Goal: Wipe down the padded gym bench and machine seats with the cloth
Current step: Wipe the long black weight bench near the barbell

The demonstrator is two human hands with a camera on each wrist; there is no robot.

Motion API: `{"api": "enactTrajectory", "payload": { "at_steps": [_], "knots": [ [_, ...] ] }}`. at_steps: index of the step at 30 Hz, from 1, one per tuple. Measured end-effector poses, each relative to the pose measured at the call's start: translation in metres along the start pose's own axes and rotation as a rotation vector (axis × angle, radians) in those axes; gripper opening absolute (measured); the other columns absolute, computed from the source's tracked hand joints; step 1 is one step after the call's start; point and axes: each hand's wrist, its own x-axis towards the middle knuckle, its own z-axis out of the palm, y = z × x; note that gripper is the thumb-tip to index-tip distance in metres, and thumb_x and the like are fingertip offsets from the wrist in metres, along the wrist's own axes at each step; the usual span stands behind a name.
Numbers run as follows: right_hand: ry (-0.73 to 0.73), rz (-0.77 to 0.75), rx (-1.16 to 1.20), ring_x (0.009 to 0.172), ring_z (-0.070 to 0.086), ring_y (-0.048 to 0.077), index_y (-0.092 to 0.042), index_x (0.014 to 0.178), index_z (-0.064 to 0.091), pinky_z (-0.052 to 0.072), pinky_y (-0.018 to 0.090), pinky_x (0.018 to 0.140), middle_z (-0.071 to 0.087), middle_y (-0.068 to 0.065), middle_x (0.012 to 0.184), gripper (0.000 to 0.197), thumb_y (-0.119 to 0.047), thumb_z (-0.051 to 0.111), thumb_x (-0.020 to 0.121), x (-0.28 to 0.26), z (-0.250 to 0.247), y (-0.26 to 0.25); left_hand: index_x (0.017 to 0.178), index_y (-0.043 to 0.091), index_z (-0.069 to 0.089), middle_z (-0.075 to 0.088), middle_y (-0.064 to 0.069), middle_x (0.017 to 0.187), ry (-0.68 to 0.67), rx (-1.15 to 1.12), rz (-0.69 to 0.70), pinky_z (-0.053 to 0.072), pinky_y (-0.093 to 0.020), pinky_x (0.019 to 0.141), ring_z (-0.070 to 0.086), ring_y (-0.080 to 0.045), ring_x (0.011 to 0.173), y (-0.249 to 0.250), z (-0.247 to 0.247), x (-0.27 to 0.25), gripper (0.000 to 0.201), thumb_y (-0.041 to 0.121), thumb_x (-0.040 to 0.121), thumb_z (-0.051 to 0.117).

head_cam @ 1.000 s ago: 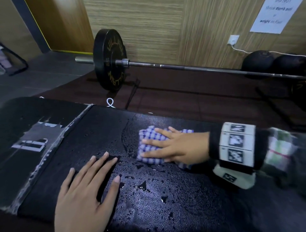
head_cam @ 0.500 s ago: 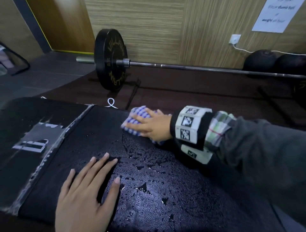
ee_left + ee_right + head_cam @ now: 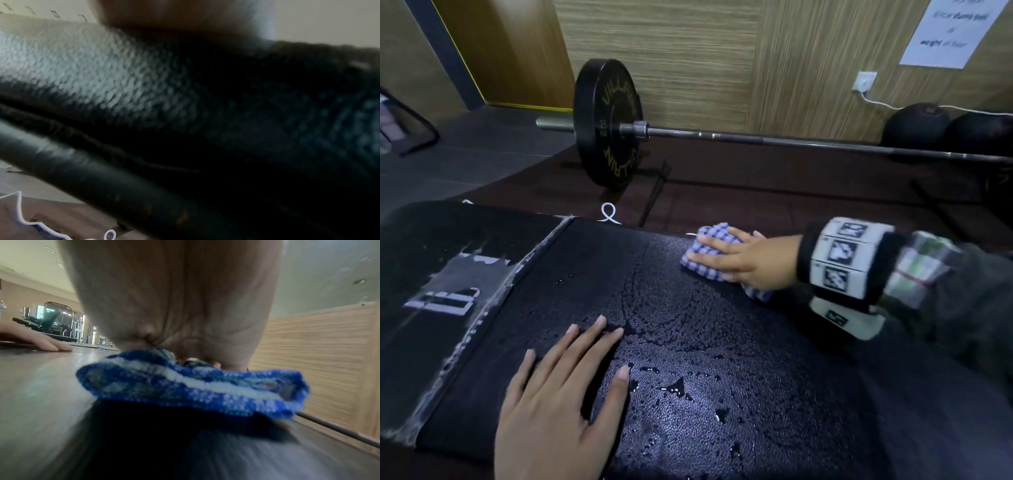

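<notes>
A black padded bench [image 3: 688, 342] fills the lower head view, its surface wet with droplets and curved wipe marks. My right hand [image 3: 743, 260] lies flat with straight fingers on a blue-and-white checked cloth [image 3: 709, 240], pressing it onto the pad near the far edge. The right wrist view shows the cloth [image 3: 195, 386] bunched under my palm [image 3: 174, 305] on the bench [image 3: 51, 394]. My left hand [image 3: 565, 387] rests flat on the pad near the front, fingers spread, holding nothing. The left wrist view shows only the pad's black textured edge [image 3: 102, 89] up close.
A worn second pad [image 3: 448, 274] with a peeling logo adjoins the bench on the left. Beyond the far edge, a barbell [image 3: 756, 138] with a black plate [image 3: 607, 123] lies on the dark floor. Dark balls [image 3: 914, 123] sit by the wooden wall.
My right hand slid the cloth from mid-pad to the far edge, then right along that edge. Fresh wipe arcs show on the wet pad. The left hand has stayed in place.
</notes>
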Motion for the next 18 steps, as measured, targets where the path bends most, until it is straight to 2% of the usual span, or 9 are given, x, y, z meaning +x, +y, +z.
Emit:
{"api": "enactTrajectory", "payload": {
  "at_steps": [2, 4, 7, 9, 11, 13, 15, 18],
  "knots": [
    [0.040, 0.018, -0.031, 0.144, -0.008, 0.031, -0.045, 0.144, -0.006, 0.006, 0.056, 0.111, -0.019, -0.012, 0.155, 0.053, -0.031, 0.024, 0.103, 0.013, -0.012, -0.018, 0.124, 0.046, 0.057, 0.047, 0.025, 0.139, 0.002, 0.000, 0.001, 0.028, -0.042, 0.114, 0.038, 0.000, 0.134, 0.000, 0.000, 0.000, 0.044, 0.056, 0.085, 0.039],
    [0.067, -0.012, -0.073, 0.144, -0.008, 0.029, -0.042, 0.146, -0.005, 0.002, 0.051, 0.113, -0.018, -0.009, 0.155, 0.053, -0.029, 0.023, 0.103, 0.020, -0.020, -0.042, 0.123, 0.045, 0.057, 0.047, 0.024, 0.139, 0.007, -0.003, 0.005, 0.028, -0.042, 0.114, 0.038, 0.000, 0.134, 0.001, -0.001, -0.001, 0.044, 0.056, 0.085, 0.038],
    [0.094, -0.126, -0.140, 0.142, -0.014, 0.036, -0.043, 0.146, -0.004, -0.003, 0.056, 0.112, -0.017, -0.010, 0.156, 0.055, -0.028, 0.025, 0.102, 0.014, -0.013, -0.074, 0.123, 0.044, 0.058, 0.048, 0.024, 0.139, 0.018, -0.006, 0.004, 0.029, -0.042, 0.113, 0.038, 0.000, 0.133, 0.000, 0.000, -0.001, 0.044, 0.056, 0.085, 0.038],
    [0.093, -0.219, -0.142, 0.141, -0.018, 0.035, -0.045, 0.145, -0.004, -0.007, 0.057, 0.113, -0.017, -0.012, 0.155, 0.054, -0.031, 0.022, 0.101, -0.002, 0.002, -0.082, 0.123, 0.042, 0.059, 0.049, 0.023, 0.138, 0.029, -0.011, 0.009, 0.030, -0.042, 0.113, 0.038, 0.000, 0.133, -0.001, 0.000, -0.001, 0.045, 0.055, 0.085, 0.039],
    [0.081, -0.293, -0.115, 0.139, -0.024, 0.031, -0.047, 0.144, -0.006, -0.013, 0.054, 0.113, -0.020, -0.017, 0.152, 0.054, -0.030, 0.022, 0.101, -0.023, 0.017, -0.077, 0.123, 0.042, 0.059, 0.049, 0.022, 0.138, 0.033, -0.019, 0.009, 0.029, -0.042, 0.113, 0.038, 0.001, 0.133, -0.001, 0.001, -0.001, 0.045, 0.055, 0.085, 0.040],
    [0.054, -0.323, -0.113, 0.136, -0.030, 0.024, -0.051, 0.138, -0.014, -0.020, 0.048, 0.108, -0.028, -0.024, 0.143, 0.062, -0.025, 0.027, 0.100, -0.042, 0.030, -0.060, 0.124, 0.043, 0.058, 0.048, 0.023, 0.138, 0.026, -0.026, 0.006, 0.028, -0.041, 0.114, 0.037, 0.001, 0.134, -0.002, 0.001, -0.001, 0.045, 0.055, 0.085, 0.040],
    [0.012, -0.284, -0.117, 0.134, -0.033, 0.020, -0.054, 0.129, -0.022, -0.021, 0.046, 0.107, -0.034, -0.030, 0.136, 0.066, -0.023, 0.029, 0.101, -0.055, 0.037, -0.037, 0.125, 0.043, 0.057, 0.048, 0.024, 0.138, 0.026, -0.033, 0.009, 0.027, -0.041, 0.114, 0.038, 0.000, 0.134, -0.002, 0.001, -0.001, 0.044, 0.055, 0.085, 0.040],
    [-0.042, -0.161, -0.046, 0.137, -0.030, 0.021, -0.056, 0.127, -0.020, -0.015, 0.044, 0.111, -0.033, -0.029, 0.138, 0.052, -0.035, 0.020, 0.102, -0.059, 0.035, -0.012, 0.124, 0.042, 0.058, 0.049, 0.023, 0.138, 0.041, -0.041, 0.019, 0.027, -0.040, 0.114, 0.039, -0.001, 0.133, -0.002, 0.001, -0.001, 0.043, 0.052, 0.087, 0.041]
  ]
}}
